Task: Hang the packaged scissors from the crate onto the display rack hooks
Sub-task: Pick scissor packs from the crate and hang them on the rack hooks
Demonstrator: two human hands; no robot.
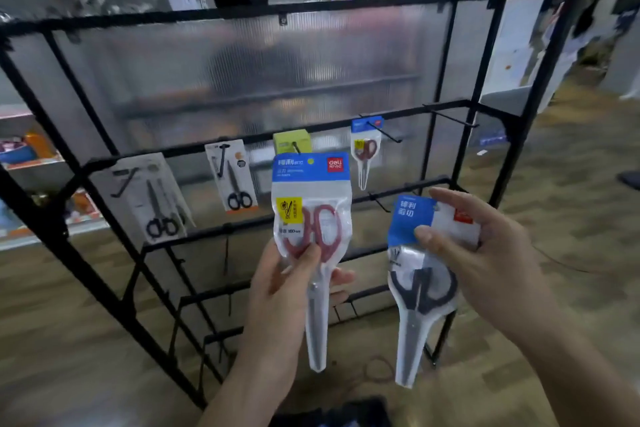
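Observation:
My left hand grips a pack of red-handled scissors upright, its blue header just below a hook that carries a green pack. My right hand pinches the blue header of a pack of grey-handled scissors, which hangs tilted in front of the black display rack. On the rack's hooks hang two black-handled packs and a small red-handled pack. A bare hook sticks out at the upper right. The dark crate shows at the bottom edge.
Behind the rack's frosted panel stand two people, heads above its top bar. A third person stands at the far right. Store shelves with goods line the left side. The floor is wood-patterned.

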